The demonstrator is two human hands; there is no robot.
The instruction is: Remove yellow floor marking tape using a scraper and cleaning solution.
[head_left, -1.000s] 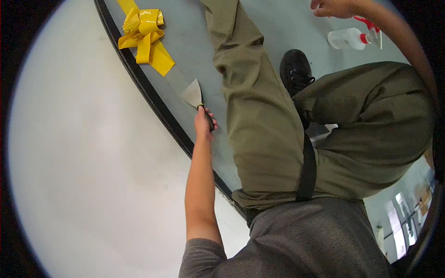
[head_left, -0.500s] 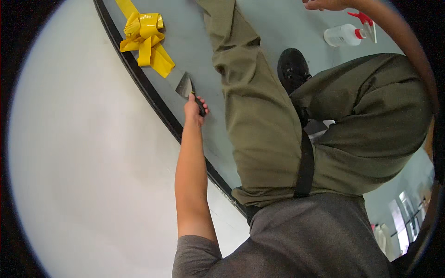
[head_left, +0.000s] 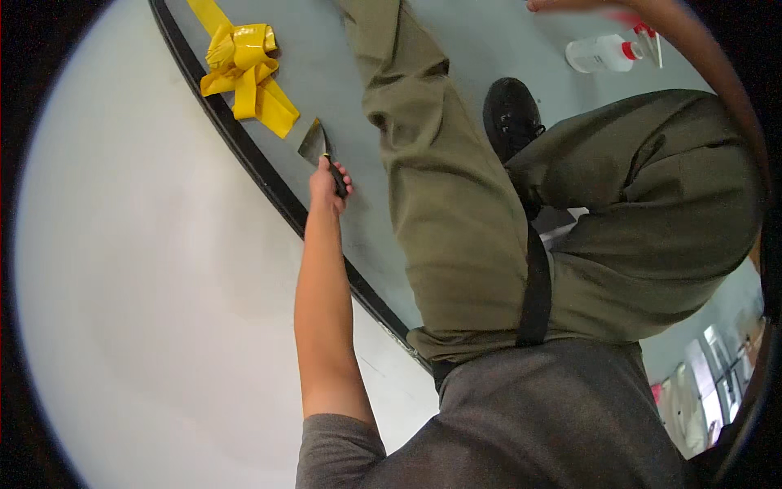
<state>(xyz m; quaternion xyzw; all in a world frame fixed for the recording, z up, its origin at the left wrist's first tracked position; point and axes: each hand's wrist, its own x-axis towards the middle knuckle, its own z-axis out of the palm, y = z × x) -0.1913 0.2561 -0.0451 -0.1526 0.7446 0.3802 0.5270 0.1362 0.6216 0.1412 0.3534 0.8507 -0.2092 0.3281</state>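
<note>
Left hand (head_left: 328,186): closed around the dark handle of a putty knife (head_left: 316,143), thumb laid along the top, fingers curled beneath. Broad metal blade points forward, away from the wrist; whether its edge meets the grey floor (head_left: 366,236), cannot tell.

Just ahead of the blade, slightly left: loose end of a bundle of glossy yellow tape (head_left: 257,81), a narrow gap between. Bundle is folded and crumpled, one strip running on past it, farther from the hand, out of view.

Close on the hand's left: black edging (head_left: 252,159) along the floor, curved by the lens. White surface (head_left: 147,244) on its far side, filling the area left of the forearm.

To the hand's right: wearer's leg in olive trousers (head_left: 464,220). Past that, between the two hands, a black laced shoe (head_left: 511,118).

Right hand (head_left: 562,5): mostly cut off at the upper edge, blurred. Cannot tell whether it grips anything. Below and right of it, near the forearm, a white spray bottle (head_left: 597,54) with red collar and red trigger; upright or lying, unclear.

Farthest from both hands, low right: bright panes (head_left: 707,391), detail too small to read.
</note>
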